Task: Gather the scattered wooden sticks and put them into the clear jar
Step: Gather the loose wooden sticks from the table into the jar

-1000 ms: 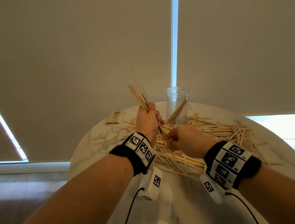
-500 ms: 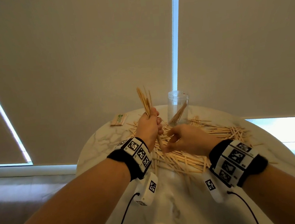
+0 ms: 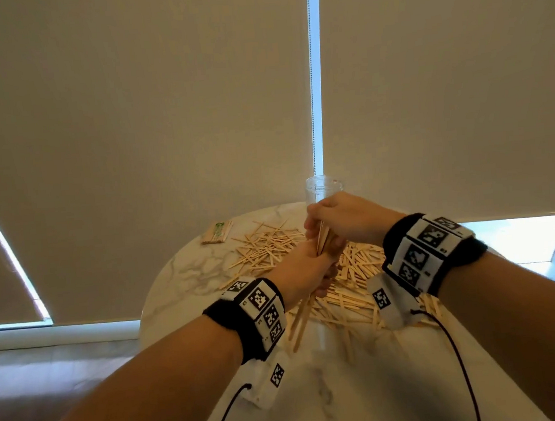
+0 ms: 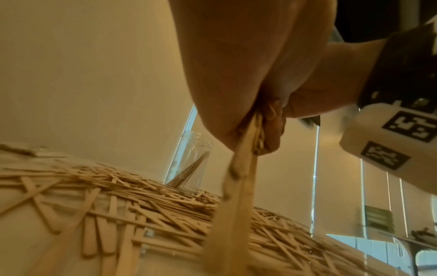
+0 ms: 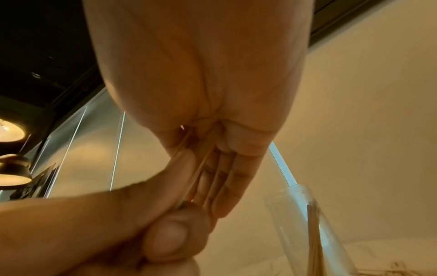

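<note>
A heap of flat wooden sticks is strewn over the round marble table. My left hand grips a bundle of sticks in its fist above the heap; the bundle's lower ends slant toward me. My right hand closes round the bundle's upper end, right above the left fist. The clear jar stands upright just behind the right hand, partly hidden by it. In the left wrist view the jar holds several sticks leaning inside. The right wrist view shows fingers lying along the sticks, the jar close by.
A small banded pack of sticks lies at the table's far left edge. Roller blinds hang directly behind the table. Bare marble lies between me and the heap. Cables run from both wrist cameras.
My right hand rose off the heap and took hold of the bundle's top. The left hand with the bundle shifted right, closer to the jar, and the bundle's upper end is now covered.
</note>
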The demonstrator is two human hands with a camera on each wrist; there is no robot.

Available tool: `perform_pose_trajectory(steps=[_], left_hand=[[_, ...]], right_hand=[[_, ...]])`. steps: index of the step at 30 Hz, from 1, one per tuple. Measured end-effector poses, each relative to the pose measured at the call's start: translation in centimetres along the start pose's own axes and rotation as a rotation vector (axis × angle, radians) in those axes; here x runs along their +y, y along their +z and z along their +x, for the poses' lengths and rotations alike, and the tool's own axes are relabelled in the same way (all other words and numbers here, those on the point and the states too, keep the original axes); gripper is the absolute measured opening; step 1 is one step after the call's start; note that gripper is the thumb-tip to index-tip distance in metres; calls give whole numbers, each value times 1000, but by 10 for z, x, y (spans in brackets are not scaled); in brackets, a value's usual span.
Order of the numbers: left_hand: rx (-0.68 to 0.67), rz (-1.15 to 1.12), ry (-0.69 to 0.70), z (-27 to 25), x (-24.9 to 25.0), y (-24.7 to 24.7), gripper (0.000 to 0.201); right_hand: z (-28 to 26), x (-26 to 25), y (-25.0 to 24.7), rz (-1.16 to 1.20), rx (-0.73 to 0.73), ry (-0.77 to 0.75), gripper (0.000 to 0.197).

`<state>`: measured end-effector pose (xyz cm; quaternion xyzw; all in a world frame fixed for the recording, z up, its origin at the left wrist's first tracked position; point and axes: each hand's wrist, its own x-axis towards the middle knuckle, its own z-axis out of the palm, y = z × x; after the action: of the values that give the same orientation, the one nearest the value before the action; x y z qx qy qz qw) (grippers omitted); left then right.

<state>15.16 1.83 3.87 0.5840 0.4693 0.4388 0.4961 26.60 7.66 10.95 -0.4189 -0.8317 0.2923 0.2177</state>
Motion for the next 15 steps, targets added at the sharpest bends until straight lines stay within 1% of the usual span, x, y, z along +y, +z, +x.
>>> perform_pose_trajectory(steps=[2, 4, 6, 7, 8, 9, 11, 12, 13, 14, 15], left_hand=[[-3, 0, 6, -1, -3, -3, 36], [55, -11, 29, 1, -4, -8, 32], [195, -62, 87, 7, -2, -18, 26], [273, -99, 109, 9, 0, -24, 23], [344, -146, 122, 12, 2, -30, 20], [402, -205, 130, 15, 5, -34, 18], [481, -357, 148, 19, 9, -38, 13], [502, -420, 158, 21, 10, -37, 12], [513, -450, 168, 21, 11, -35, 11], [515, -451, 175, 21, 10, -33, 10], [513, -433, 178, 20, 8, -31, 10]], right_hand=[[-2, 5, 1, -27, 14, -12, 55], [-3, 12, 3, -1, 80, 0, 78], [-6, 21, 7, 77, 143, 8, 107], [-9, 24, 9, 72, 135, 9, 116], [-13, 27, 13, 32, 96, 14, 120], [-17, 30, 18, -28, 32, 32, 120], [-26, 32, 32, -81, -163, 112, 110], [-30, 32, 40, -29, -269, 150, 99], [-32, 30, 49, 61, -345, 178, 82], [-32, 30, 56, 140, -370, 185, 62], [-31, 27, 60, 187, -351, 171, 44]])
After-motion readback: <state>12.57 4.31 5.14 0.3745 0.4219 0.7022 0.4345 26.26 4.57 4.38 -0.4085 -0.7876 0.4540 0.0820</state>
